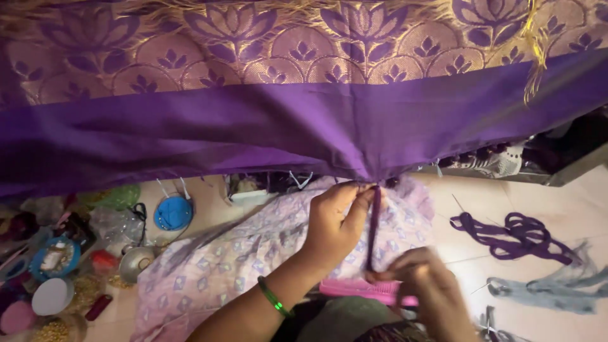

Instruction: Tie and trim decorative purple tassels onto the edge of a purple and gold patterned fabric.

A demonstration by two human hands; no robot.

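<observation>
Head view, single frame, looking down over the lap to the floor.

Purple cloth (272, 130): broad length hung across the upper frame, plain violet band below, gold woven border with lotus pattern (297, 44) above. Lower hem gathered to a point at centre.

Tassel strand (374, 221): dark purple bundle of threads, hanging from the gathered hem and drawn taut, near upright, between the two hands.

Left hand (335, 225): raised to the hem; grip pressed together, thumb and fingertips pinching the top of the tassel strand where it meets the cloth. Green bangle (274, 297) on the wrist.

Right hand (427, 282): lower, blurred; grip closed, fingers pinching the bottom end of the same strand. How tightly, cannot be told through the blur.

Pink comb (361, 290): lying flat on the lap, just beside the right hand, partly under it.

Lilac printed cloth (253, 253): spread over the lap beneath both hands.

Floor (481, 266), pale. To the right: loose hank of purple yarn (519, 234); below it a hank of grey-blue yarn (551, 288), the two close but apart.

To the left: blue round container (172, 213); small metal bowl (136, 261); white lid (52, 296); clear bags and small pots of beads, contents too small to tell.
</observation>
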